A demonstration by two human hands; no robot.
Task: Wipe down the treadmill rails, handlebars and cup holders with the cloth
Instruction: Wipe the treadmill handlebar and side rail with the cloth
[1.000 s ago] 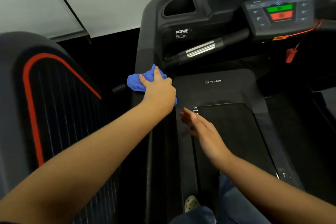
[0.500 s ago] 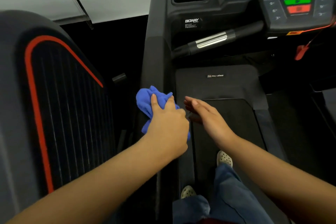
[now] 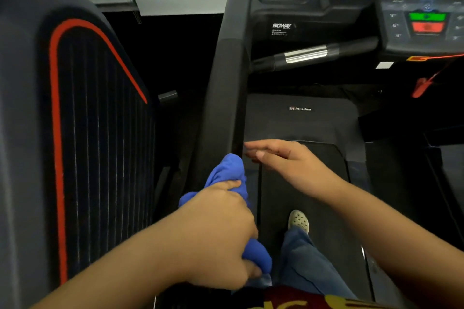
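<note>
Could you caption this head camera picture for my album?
Left hand wipes the treadmill's left rail with a blue cloth; right hand hovers open.

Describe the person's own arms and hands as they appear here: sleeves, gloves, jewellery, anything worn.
Both forearms are bare up to the frame edge; no sleeves show. The left hand and right hand wear no gloves, and no rings, watch or bracelets are visible. Lower down, blue jeans and a pale perforated clog show.

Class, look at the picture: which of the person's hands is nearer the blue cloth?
Left. The left hand grips the blue cloth; the right hand hovers open just beside it.
</note>
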